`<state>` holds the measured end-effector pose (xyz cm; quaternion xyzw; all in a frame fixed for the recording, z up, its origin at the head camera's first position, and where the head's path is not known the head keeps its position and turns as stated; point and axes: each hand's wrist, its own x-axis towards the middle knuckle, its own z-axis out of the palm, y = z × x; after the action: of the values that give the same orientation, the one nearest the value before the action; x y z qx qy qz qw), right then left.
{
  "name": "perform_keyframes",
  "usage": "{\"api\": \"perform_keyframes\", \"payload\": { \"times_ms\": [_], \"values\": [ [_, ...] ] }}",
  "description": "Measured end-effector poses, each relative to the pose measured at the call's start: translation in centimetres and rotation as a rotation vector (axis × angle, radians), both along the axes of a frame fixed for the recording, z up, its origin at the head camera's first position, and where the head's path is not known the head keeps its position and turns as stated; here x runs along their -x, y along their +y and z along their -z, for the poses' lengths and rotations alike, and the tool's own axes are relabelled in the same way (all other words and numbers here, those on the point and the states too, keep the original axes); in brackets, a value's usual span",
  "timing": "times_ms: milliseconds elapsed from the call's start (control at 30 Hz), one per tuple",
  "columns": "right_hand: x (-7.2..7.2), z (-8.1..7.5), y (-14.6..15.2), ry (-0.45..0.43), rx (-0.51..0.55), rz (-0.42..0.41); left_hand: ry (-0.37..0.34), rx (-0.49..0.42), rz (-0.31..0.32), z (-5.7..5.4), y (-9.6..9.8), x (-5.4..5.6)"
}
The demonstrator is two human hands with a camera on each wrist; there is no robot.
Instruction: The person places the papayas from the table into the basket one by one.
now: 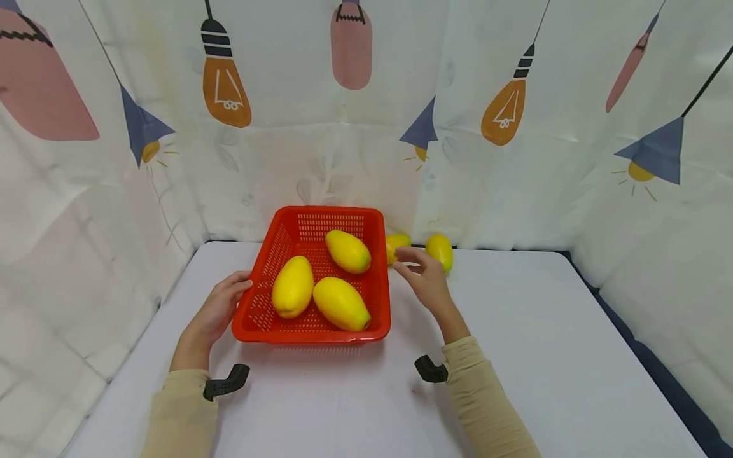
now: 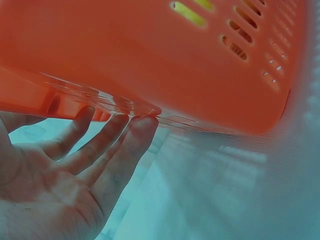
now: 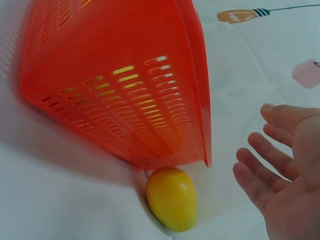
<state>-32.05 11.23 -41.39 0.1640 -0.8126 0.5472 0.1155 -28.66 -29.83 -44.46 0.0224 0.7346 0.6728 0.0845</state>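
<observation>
A red plastic basket (image 1: 312, 337) with slotted walls stands on the white table, holding three yellow mangoes: one at left (image 1: 293, 287), one at front (image 1: 342, 304), one at back (image 1: 348, 252). My left hand (image 1: 220, 308) touches its left side near the rim. The left wrist view shows those fingers (image 2: 125, 155) fairly straight against the outer wall. My right hand (image 1: 426, 280) hovers right of the basket with fingers loosely bent and nothing held. Beside it lie two more mangoes, one against the basket (image 1: 397, 245) and one farther right (image 1: 439, 250).
The white table (image 1: 544, 356) extends to both sides and toward me. Behind it hangs a pale curtain (image 1: 366, 159) printed with lamps and bulbs. Each wrist carries a black mount, the left one (image 1: 227, 383) and the right one (image 1: 431, 369).
</observation>
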Motion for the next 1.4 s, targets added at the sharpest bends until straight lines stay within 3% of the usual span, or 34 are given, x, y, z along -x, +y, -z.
{"api": "perform_keyframes", "payload": {
  "times_ms": [433, 767, 967, 1067, 1300, 1400],
  "values": [
    [0.3, 0.5, 0.9, -0.005, 0.022, 0.044, -0.005, -0.039, 0.002, 0.1, -0.1, 0.0],
    [0.5, 0.5, 1.7, 0.035, 0.041, 0.138, 0.005, -0.03, 0.005, 0.2, -0.2, 0.1],
    [0.5, 0.5, 2.4, 0.041, 0.062, 0.139, 0.01, -0.058, 0.008, 0.2, -0.1, 0.1],
    [0.2, 0.1, 2.5, 0.024, 0.066, 0.134, 0.017, -0.066, 0.009, 0.1, 0.0, 0.1],
    [-1.9, -2.5, 2.4, 0.019, 0.022, 0.146, 0.012, -0.056, 0.006, 0.1, 0.0, 0.1],
    [-1.9, -2.4, 2.6, 0.022, 0.03, 0.158, 0.008, -0.053, 0.007, 0.1, 0.0, 0.1]
  ]
}}
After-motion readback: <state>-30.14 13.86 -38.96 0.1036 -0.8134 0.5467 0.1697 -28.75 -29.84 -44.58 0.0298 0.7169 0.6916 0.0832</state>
